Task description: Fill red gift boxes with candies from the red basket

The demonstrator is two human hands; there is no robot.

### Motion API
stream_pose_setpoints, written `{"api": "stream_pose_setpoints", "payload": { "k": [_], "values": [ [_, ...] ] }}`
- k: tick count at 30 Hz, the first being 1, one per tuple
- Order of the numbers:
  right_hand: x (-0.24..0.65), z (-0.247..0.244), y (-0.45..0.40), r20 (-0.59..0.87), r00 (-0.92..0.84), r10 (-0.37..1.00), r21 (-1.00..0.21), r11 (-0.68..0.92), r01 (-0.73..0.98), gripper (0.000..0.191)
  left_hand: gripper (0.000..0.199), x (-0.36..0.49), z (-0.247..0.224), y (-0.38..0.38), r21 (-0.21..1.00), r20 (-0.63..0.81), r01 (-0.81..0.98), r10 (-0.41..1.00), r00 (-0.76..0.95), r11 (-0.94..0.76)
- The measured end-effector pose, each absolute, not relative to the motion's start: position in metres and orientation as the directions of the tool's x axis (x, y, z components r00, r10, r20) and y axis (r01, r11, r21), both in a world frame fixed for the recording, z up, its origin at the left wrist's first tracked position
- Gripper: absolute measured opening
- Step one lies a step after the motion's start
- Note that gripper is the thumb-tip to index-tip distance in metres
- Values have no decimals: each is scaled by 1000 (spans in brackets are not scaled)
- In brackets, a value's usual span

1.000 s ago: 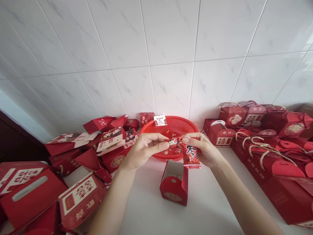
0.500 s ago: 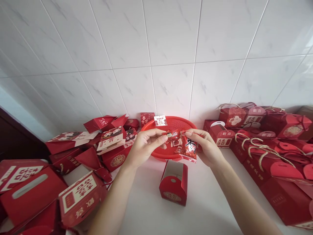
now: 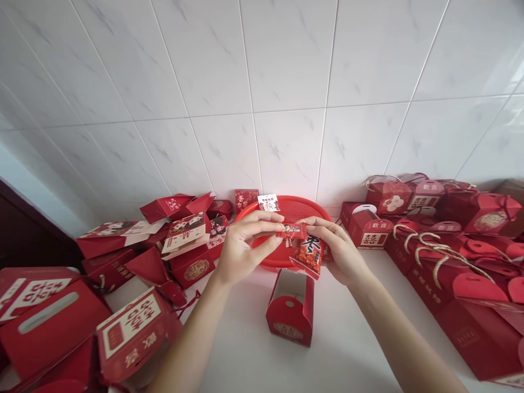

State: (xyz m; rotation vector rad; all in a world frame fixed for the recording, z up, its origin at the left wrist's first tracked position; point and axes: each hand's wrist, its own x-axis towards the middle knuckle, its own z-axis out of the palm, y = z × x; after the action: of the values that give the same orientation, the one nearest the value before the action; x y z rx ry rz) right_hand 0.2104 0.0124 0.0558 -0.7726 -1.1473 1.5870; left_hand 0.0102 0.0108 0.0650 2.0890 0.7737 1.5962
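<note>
My left hand pinches a small red wrapped candy between thumb and fingers. A larger red snack packet with black lettering hangs from my right hand, whose fingers are closed on its top edge. The candy and the packet are close together, the candy's right end by my right fingertips. Both hands are above the front of a red plastic basket. Below them an open red gift box with a white inside stands on the white table; no contents show in it.
Red gift boxes, several open or half folded, lie piled on the left. More boxes, some with rope handles, stand in rows on the right. A white card rests at the basket's back rim, before the tiled wall.
My hands have come closer together, the candy moving right toward the packet. The packet has shifted slightly left and down and is now tilted. The open box stays in place.
</note>
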Motion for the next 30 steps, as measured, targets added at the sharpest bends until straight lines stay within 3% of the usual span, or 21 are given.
{"api": "stream_pose_setpoints", "payload": {
  "k": [4,8,12,15,18,22,30],
  "values": [
    [209,52,14,65,-287,956,-920,-54,-387,31,22,11,62,11,478,805,306,550,223,-824],
    [210,51,13,65,-320,945,-927,-62,-370,32,24,11,61,11,450,813,316,529,243,-835],
    [211,51,13,120,-308,944,-932,0,-362,30,26,12,62,8,609,745,158,629,222,-777],
    [212,51,12,169,-290,942,-939,64,-339,28,24,13,66,7,783,610,21,773,176,-622],
    [213,50,11,216,-286,934,-942,122,-312,27,22,13,69,7,889,449,23,879,159,-458],
    [213,49,10,276,-304,912,-937,186,-294,24,21,15,71,6,929,355,24,907,229,-369],
    [215,50,10,277,-314,908,-938,186,-291,25,17,20,73,2,913,395,44,907,147,-405]
  ]
}}
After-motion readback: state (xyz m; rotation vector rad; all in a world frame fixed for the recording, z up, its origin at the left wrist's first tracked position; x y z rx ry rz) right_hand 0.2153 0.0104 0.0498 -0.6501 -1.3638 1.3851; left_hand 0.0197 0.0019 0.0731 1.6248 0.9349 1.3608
